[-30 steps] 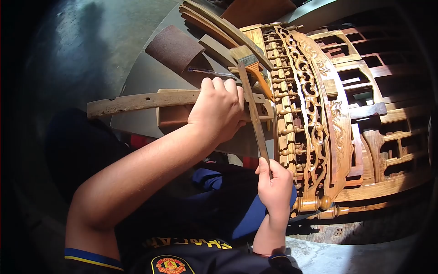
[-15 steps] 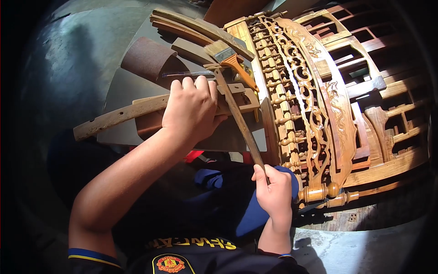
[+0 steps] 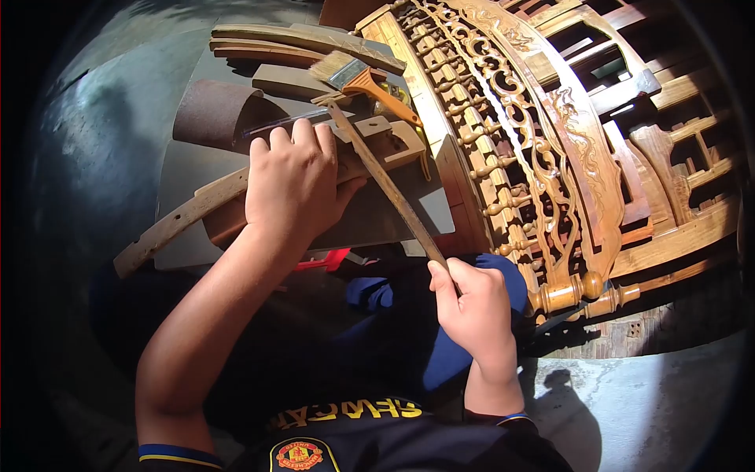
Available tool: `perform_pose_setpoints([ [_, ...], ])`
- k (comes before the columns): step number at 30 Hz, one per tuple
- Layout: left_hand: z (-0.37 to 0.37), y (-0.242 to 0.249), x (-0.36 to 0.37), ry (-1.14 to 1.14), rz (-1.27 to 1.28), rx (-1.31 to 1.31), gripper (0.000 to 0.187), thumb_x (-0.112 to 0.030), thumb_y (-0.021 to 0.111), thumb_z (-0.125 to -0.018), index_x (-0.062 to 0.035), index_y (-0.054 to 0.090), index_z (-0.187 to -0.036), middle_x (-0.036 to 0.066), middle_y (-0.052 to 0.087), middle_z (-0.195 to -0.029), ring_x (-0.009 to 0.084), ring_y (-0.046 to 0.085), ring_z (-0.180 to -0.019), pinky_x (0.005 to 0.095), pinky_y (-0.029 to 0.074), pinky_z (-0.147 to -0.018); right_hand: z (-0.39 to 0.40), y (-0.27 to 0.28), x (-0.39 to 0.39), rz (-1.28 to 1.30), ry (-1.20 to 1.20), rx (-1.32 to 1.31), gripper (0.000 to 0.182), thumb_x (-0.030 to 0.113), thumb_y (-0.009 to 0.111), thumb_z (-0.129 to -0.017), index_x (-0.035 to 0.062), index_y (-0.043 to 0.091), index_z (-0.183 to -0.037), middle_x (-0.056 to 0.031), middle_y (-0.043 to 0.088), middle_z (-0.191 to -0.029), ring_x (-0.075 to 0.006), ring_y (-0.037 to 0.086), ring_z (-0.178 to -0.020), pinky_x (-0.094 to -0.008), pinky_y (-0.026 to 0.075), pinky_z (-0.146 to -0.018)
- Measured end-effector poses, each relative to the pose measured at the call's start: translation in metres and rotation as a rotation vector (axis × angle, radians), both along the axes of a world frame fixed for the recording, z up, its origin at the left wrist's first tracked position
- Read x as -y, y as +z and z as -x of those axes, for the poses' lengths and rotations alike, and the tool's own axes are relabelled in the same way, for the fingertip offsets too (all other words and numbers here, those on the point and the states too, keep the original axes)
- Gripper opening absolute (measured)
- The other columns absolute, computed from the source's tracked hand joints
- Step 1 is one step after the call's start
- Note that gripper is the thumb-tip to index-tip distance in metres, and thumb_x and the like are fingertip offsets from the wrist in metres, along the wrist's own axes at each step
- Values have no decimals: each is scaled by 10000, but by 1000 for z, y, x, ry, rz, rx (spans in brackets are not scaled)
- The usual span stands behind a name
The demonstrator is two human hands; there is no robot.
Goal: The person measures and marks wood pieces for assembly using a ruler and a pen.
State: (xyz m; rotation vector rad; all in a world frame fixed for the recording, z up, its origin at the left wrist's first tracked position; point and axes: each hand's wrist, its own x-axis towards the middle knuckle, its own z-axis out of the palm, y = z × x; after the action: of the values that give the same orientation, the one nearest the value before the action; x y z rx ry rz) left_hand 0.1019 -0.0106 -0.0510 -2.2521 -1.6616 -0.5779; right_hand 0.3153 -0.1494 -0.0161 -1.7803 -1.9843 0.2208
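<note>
My left hand [image 3: 291, 177] is closed over a curved wooden piece [image 3: 181, 216] with small holes, pressing it down on a grey board [image 3: 177, 177]. Beyond my knuckles, a slotted wooden end [image 3: 403, 148] sticks out to the right. My right hand [image 3: 472, 303] grips the near end of a long, narrow brown wooden strip [image 3: 389, 185]. The strip slants up and left, its far end crossing over the slotted wood near my left hand. My right palm hides the strip's lower end.
A paintbrush [image 3: 370, 82] with an orange handle lies behind the strip. Brown sandpaper [image 3: 211, 114], a pen [image 3: 275, 124] and stacked wood strips [image 3: 275, 47] are on the board. Carved, varnished furniture [image 3: 543, 141] with turned spindles stands close on the right.
The view has turned a little, so the board and its contents appear further left and higher. Both hands keep their holds, and the strip still crosses the slotted wood.
</note>
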Motion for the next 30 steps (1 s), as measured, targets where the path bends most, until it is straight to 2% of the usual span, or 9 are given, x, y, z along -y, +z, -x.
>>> perform_pose_setpoints([
  [6, 2, 1, -1, 5, 9, -6, 648, -657, 744, -861, -43, 639, -1043, 86, 637, -995, 261, 662, -922, 406, 497, -789, 25, -9, -61, -64, 77, 12, 404, 196, 661, -1037, 33, 536, -689, -196, 578, -577, -437, 615, -563, -486, 464, -515],
  [11, 3, -1, -1, -1, 9, 38, 637, -637, 753, -856, -38, 636, -1040, 89, 637, -997, 264, 659, -928, 405, 499, -797, 3, -12, 0, -28, 4, -93, 353, 143, 700, -1015, 19, 562, -715, -179, 562, -561, -396, 592, -506, -437, 410, -478],
  [14, 3, -3, -1, -12, -26, 30, 637, -635, 751, -860, -32, 635, -1030, 91, 641, -989, 270, 661, -911, 412, 501, -785, 2, -9, -3, 13, -22, -90, 335, 140, 701, -1014, 20, 587, -723, -176, 563, -562, -393, 588, -500, -437, 414, -479],
  [17, 2, 0, -1, -4, 4, 23, 637, -639, 752, -859, -32, 637, -1016, 94, 644, -982, 272, 663, -904, 413, 505, -779, 20, -19, -55, -36, 46, -66, 386, 184, 677, -1039, 15, 568, -709, -200, 532, -556, -413, 565, -505, -452, 407, -483],
  [20, 2, 2, -3, 7, -2, 29, 636, -646, 757, -851, -41, 639, -1007, 93, 647, -985, 270, 667, -914, 407, 507, -777, 26, -14, -69, -61, 79, -95, 417, 208, 665, -1049, 12, 551, -699, -212, 512, -551, -428, 551, -509, -462, 401, -483],
  [26, 3, -7, -4, -2, -25, 63, 597, -620, 781, -840, -67, 642, -1016, 61, 617, -942, 239, 636, -881, 399, 473, -774, -4, -4, 14, 81, -56, -88, 288, 128, 694, -1025, -15, 662, -776, -159, 670, -634, -322, 667, -523, -348, 453, -494],
  [29, 0, -6, -3, 12, -19, 84, 616, -615, 780, -842, -44, 637, -1025, 84, 624, -974, 264, 653, -909, 407, 497, -794, 9, -6, -7, 4, 3, -115, 329, 128, 698, -1021, -4, 611, -733, -163, 610, -583, -338, 629, -497, -376, 427, -481],
  [30, -1, -4, -4, 13, -13, 81, 616, -615, 779, -842, -44, 637, -1024, 84, 624, -973, 263, 653, -907, 407, 497, -794, 16, -6, -22, 32, 11, -63, 384, 125, 701, -1017, 10, 538, -690, -170, 529, -537, -359, 572, -469, -421, 391, -473],
])
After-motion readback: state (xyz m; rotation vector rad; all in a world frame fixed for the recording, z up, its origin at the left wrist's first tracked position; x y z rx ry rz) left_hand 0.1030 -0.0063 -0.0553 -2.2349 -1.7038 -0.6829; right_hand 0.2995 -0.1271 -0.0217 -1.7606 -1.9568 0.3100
